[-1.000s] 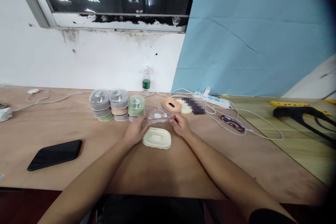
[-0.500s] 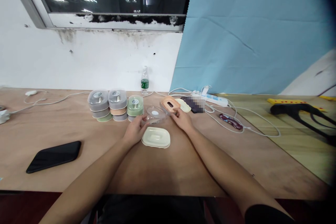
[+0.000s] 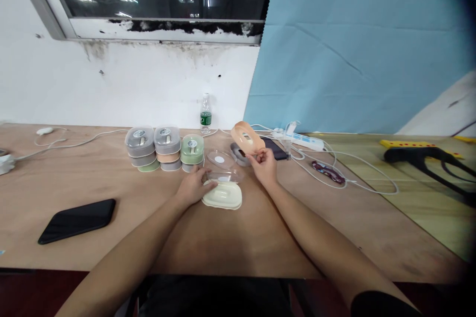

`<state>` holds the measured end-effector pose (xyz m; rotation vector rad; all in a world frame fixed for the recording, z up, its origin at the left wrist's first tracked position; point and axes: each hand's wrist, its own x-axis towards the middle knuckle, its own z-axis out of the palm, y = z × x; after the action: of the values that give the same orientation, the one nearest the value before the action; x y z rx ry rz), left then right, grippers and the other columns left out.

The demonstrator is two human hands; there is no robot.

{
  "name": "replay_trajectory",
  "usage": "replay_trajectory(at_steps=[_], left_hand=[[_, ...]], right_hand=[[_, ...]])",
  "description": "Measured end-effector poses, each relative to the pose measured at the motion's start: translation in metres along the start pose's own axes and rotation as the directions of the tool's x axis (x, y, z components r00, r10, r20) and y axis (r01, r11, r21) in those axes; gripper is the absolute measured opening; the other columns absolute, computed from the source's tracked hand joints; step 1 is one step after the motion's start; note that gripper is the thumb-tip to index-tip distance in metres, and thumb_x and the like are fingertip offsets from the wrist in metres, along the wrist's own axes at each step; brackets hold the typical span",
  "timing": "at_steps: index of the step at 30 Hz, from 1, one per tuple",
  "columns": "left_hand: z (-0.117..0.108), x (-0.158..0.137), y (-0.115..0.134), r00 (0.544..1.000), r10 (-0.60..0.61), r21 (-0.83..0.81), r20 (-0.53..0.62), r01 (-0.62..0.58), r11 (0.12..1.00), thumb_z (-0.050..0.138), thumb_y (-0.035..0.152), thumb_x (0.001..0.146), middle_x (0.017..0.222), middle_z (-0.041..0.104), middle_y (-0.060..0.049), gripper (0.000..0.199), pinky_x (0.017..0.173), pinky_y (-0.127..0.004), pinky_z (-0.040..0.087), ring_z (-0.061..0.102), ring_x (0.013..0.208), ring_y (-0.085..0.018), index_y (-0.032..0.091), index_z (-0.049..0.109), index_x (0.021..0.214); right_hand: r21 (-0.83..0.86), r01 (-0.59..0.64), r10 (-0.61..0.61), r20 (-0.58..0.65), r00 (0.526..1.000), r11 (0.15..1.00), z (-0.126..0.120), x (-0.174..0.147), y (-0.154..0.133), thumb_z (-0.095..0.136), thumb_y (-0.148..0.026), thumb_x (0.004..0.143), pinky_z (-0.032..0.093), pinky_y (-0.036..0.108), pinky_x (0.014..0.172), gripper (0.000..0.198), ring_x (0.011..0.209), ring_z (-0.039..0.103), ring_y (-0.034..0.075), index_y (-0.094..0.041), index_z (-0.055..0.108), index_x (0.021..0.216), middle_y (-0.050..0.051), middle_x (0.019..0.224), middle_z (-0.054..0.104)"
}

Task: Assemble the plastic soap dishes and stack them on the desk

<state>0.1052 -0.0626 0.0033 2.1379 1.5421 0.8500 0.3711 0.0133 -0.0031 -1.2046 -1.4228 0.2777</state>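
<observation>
My right hand (image 3: 265,166) pinches the lower right edge of a peach plastic dish with a slot in its base (image 3: 253,143), held raised and tilted. Behind and below it, partly covered, lies a grey dish (image 3: 241,159). My left hand (image 3: 191,185) has its thumb and fingers closed on the left end of a clear plastic lid (image 3: 232,176). That lid sits at the far edge of a cream dish (image 3: 222,196), which lies near the left thumb. Another clear lid with a round white label (image 3: 219,159) lies just beyond.
Stacked lidded boxes in grey, peach and green (image 3: 169,146) stand left of the lids. A water bottle (image 3: 206,115) is by the wall. A black phone (image 3: 78,220) lies front left. White cables, a power strip (image 3: 301,141) and a patterned maroon item (image 3: 327,172) are at right.
My right hand has lifted and tilted the peach dish, and the grey dish below now shows. My left hand has drawn one clear lid nearer, toward the cream dish.
</observation>
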Motion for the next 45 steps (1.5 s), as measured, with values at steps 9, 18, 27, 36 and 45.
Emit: replay_trajectory(at_steps=[9, 18, 27, 36, 45], left_hand=[[0.001, 0.002, 0.006, 0.997, -0.069, -0.01, 0.046, 0.069, 0.998, 0.062, 0.061, 0.072, 0.098, 0.065, -0.005, 0.062, 0.071, -0.029, 0.047, 0.063, 0.086, -0.021, 0.022, 0.058, 0.119], [0.004, 0.004, 0.004, 0.994, -0.107, -0.015, 0.018, 0.107, 0.994, 0.061, 0.039, 0.078, 0.09, 0.069, -0.004, 0.062, 0.065, -0.027, 0.045, 0.064, 0.083, -0.021, 0.02, 0.042, 0.134], [0.0, 0.005, -0.002, 0.996, -0.089, -0.24, 0.007, 0.088, 0.967, 0.036, 0.042, 0.093, 0.08, 0.071, -0.005, 0.044, 0.07, -0.031, 0.048, 0.065, 0.077, -0.02, 0.016, 0.053, 0.125], [-0.009, -0.004, 0.017, 0.983, 0.094, -0.207, 0.161, -0.059, 0.977, 0.053, 0.054, 0.083, 0.087, 0.07, -0.004, 0.046, 0.065, -0.027, 0.046, 0.062, 0.072, -0.017, 0.02, 0.062, 0.114], [-0.009, -0.003, 0.021, 0.962, 0.158, -0.135, 0.224, -0.13, 0.982, 0.042, 0.046, 0.09, 0.083, 0.069, -0.003, 0.038, 0.064, -0.026, 0.044, 0.06, 0.073, -0.016, 0.021, 0.071, 0.091]], right_hand=[[0.036, 0.111, -0.116, 0.168, 0.979, 0.993, -0.014, -0.029, -0.015, 0.069, -0.056, 0.069, 0.039, 0.026, 0.053, 0.046, 0.055, 0.046, 0.013, -0.022, 0.046, 0.089, -0.003, 0.067, 0.049], [0.094, 0.152, -0.175, 0.327, 0.929, 0.984, -0.043, -0.043, -0.032, 0.036, -0.068, 0.085, 0.043, 0.031, 0.059, 0.058, 0.069, 0.057, 0.022, -0.017, 0.058, 0.102, 0.007, 0.078, 0.061], [-0.136, 0.141, 0.004, 0.737, 0.676, 0.981, -0.042, -0.03, -0.05, 0.036, -0.06, 0.089, 0.028, 0.024, 0.049, 0.058, 0.053, 0.045, 0.012, -0.016, 0.053, 0.055, -0.001, 0.053, 0.05], [-0.126, 0.188, -0.012, 0.8, 0.599, 0.974, -0.039, -0.033, -0.048, 0.047, -0.059, 0.085, 0.02, 0.024, 0.046, 0.055, 0.048, 0.044, 0.01, -0.017, 0.054, 0.051, -0.002, 0.049, 0.051], [-0.189, 0.172, 0.043, 0.785, 0.618, 0.967, -0.033, -0.032, -0.035, 0.048, -0.065, 0.08, 0.016, 0.023, 0.044, 0.056, 0.046, 0.033, 0.007, -0.017, 0.047, 0.052, -0.004, 0.048, 0.04]])
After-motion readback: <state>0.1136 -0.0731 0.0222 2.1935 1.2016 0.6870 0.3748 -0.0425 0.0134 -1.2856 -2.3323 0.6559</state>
